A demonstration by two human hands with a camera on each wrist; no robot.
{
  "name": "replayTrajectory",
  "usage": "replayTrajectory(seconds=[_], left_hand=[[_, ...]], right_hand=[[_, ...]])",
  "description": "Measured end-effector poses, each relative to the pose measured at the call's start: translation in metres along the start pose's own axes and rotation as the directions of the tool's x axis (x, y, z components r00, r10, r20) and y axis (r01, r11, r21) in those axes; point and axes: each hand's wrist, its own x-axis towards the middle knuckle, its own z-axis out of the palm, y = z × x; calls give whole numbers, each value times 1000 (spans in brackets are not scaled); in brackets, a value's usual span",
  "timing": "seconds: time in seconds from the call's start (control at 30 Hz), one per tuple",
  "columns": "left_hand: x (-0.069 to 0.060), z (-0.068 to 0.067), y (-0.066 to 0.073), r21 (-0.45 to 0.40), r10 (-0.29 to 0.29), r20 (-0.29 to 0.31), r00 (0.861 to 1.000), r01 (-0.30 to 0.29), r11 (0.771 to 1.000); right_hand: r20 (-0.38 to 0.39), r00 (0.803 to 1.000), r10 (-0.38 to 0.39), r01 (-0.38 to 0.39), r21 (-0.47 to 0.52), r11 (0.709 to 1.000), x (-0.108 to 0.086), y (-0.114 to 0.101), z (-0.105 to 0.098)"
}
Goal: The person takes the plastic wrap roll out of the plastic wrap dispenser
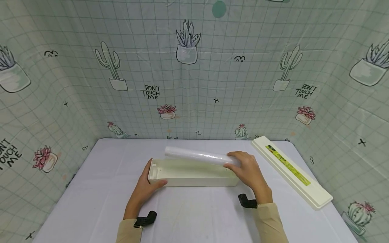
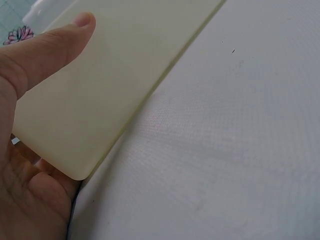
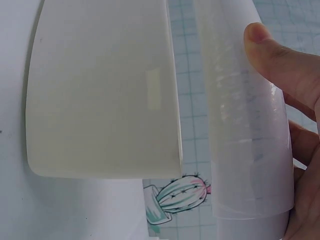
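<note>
A long cream box (image 1: 194, 182) without its lid stands on the white table, its inside visible from above. At its left end my left hand (image 1: 143, 190) grips it, thumb on the front wall and fingers round the end; the left wrist view shows that thumb on the box wall (image 2: 100, 100). My right hand (image 1: 250, 172) holds the right end of a clear plastic film roll (image 1: 197, 156), which hangs tilted over the box's back edge, its left end higher. In the right wrist view a gap separates the roll (image 3: 245, 125) from the box (image 3: 100, 100).
A long cream lid (image 1: 294, 175) with a yellow-green label lies diagonally along the table's right side. Behind the white table (image 1: 91, 189) and at both sides hangs a grid-patterned cloth (image 1: 194, 77) with cactus drawings. Dark straps with small mounts sit at both wrists.
</note>
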Motion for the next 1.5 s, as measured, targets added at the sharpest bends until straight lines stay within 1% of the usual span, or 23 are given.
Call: replayTrajectory(seconds=[0.2,0.4,0.77,1.37,1.5], left_hand=[[0,0,-1,-11,-7,0,1000,7,1000],[1,0,-2,10,-10,-5,1000,11,1000],[-1,0,-2,17,-5,-5,1000,5,1000],[-2,1,-2,47,14,-8,1000,-14,999],[-2,1,-3,35,10,-8,1000,-10,999]], right_hand=[[-6,1000,26,-26,4,1000,-1,4,-2],[-4,999,55,-55,3,999,-2,9,-3],[-34,997,69,-69,0,998,-5,21,-4],[-127,992,22,-23,-7,1000,-8,33,-9],[-137,990,18,-19,-3,1000,-8,34,-10]])
